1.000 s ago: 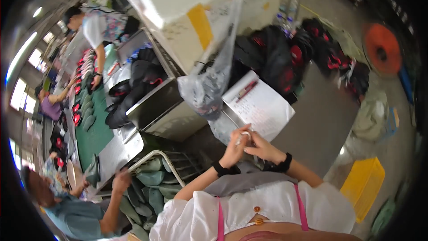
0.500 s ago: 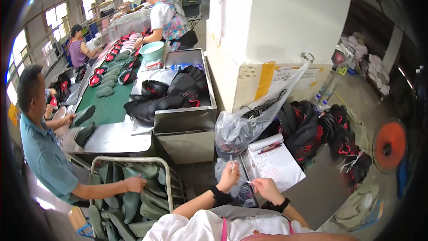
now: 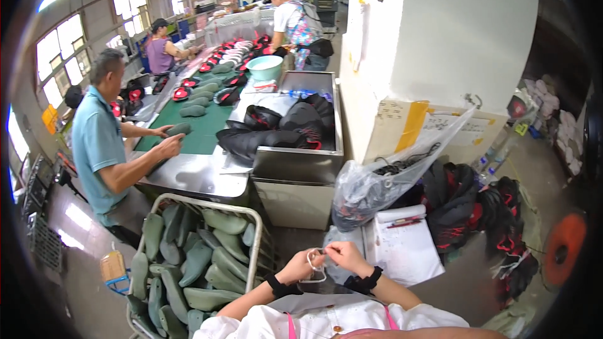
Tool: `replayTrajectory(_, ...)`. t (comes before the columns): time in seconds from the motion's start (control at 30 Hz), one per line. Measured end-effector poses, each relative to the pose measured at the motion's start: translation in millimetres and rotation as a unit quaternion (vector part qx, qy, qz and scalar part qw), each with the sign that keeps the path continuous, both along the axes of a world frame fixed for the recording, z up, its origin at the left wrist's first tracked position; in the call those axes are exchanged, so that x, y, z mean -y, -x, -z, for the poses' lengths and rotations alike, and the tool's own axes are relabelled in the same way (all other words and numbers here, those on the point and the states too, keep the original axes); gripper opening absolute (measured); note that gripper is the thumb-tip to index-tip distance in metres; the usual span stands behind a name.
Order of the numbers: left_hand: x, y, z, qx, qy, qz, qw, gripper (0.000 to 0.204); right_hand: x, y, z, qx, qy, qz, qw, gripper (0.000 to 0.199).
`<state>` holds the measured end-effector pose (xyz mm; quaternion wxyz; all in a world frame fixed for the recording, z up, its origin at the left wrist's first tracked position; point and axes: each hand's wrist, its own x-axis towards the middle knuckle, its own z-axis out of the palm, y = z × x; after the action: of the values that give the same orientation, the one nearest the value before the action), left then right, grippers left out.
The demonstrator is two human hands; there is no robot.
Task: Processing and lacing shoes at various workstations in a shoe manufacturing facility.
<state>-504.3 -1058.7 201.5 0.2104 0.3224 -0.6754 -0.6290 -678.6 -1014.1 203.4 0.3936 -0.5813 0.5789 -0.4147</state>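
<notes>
A thin white cord point(image 3: 312, 256) is looped between my two hands, low in the middle of the view. My left hand point(image 3: 296, 269) pinches it, with a loop hanging over the fingers. My right hand point(image 3: 347, 257) meets the left at the fingertips and also pinches the cord. Both wrists wear black bands. Just beyond my hands, a clear plastic bag point(image 3: 359, 198) of dark cords hangs from a hook on the white pillar. A notepad point(image 3: 405, 245) with pens lies on the table right of my hands.
Black-and-red shoe uppers point(image 3: 461, 198) are heaped behind the notepad. A wire cart point(image 3: 256, 238) of green foot-shaped pieces stands at left. Beyond it, a person in a blue shirt point(image 3: 100, 144) handles such pieces beside a green conveyor point(image 3: 204, 127). An orange fan point(image 3: 564, 248) stands at far right.
My hands have come together, and the cord now forms a loop between them. The view has turned left. The person in blue has lifted the near hand from the cart to the piece they hold.
</notes>
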Motion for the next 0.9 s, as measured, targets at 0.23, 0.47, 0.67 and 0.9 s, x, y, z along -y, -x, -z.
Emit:
replayTrajectory(0.23, 37, -77, -21, -0.265, -0.166, -0.297, 0.902, 0.025, 36, -70, 17, -0.213, 0.089, -0.167, 0.958, 0.021)
replayTrajectory(0.47, 53, -111, 0, -0.333, -0.077, -0.329, 0.881, 0.013, 111, -139, -24, 0.018, -0.114, -0.242, 0.963, 0.020)
replayTrajectory(0.67, 95, -163, -12, -0.357, -0.051, -0.589, 0.723, 0.017, 146, -224, -38, -0.204, 0.123, -0.371, 0.898, 0.019)
replayTrajectory(0.9, 126, -263, -31, -0.411, -0.070, -0.634, 0.651, 0.010, 324, -180, -80, -0.276, 0.139, -0.423, 0.852, 0.043)
